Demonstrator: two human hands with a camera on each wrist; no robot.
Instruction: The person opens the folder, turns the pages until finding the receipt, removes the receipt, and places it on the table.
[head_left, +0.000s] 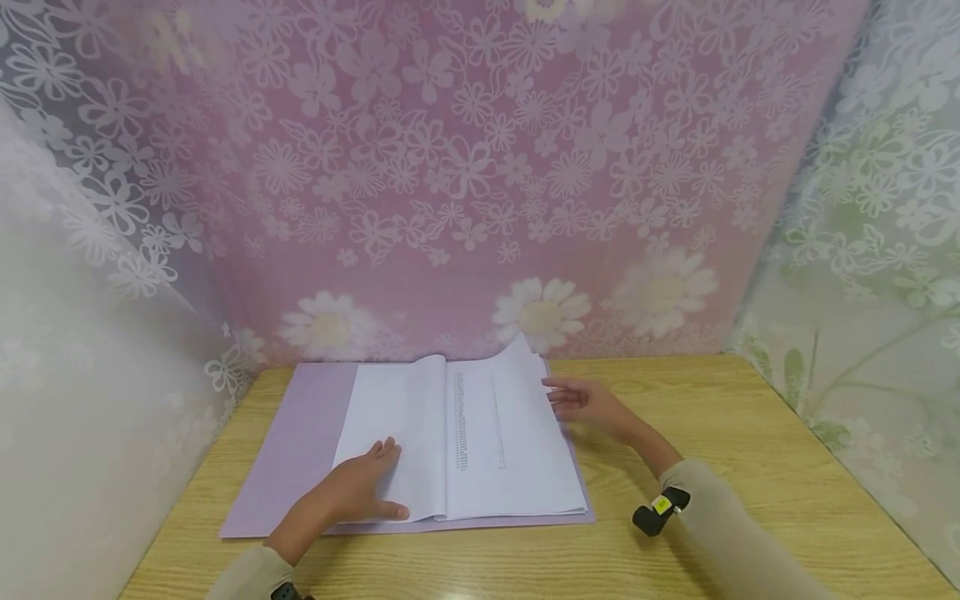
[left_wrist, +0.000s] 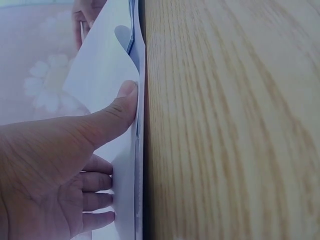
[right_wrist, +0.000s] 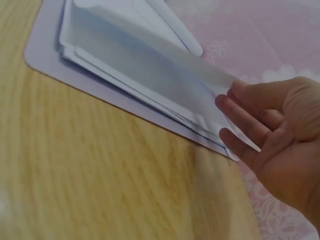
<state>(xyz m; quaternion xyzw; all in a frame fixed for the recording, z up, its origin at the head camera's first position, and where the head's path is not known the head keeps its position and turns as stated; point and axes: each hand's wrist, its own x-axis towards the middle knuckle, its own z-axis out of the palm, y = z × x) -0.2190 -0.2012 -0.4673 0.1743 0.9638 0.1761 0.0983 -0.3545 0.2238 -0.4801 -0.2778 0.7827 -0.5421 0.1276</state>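
Note:
A lilac folder (head_left: 300, 442) lies spread on the table with white sheets inside. My left hand (head_left: 356, 487) rests on the blank left-hand page (head_left: 397, 400), fingers extended and thumb near the bottom edge. In the left wrist view, that thumb (left_wrist: 125, 92) presses the paper by the folder's edge. The right-hand page (head_left: 517, 442) bears columns of small print, and its far right corner curls up. My right hand (head_left: 588, 407) pinches this lifted page at its right edge between thumb and forefinger. In the right wrist view, more sheets (right_wrist: 125, 82) lie beneath it.
The wooden table (head_left: 675, 533) runs up to a pink flowered backdrop (head_left: 465, 167). Pale patterned panels (head_left: 82, 358) stand on the left and right sides. A black strap (head_left: 660, 512) with a yellow tag is on the right sleeve.

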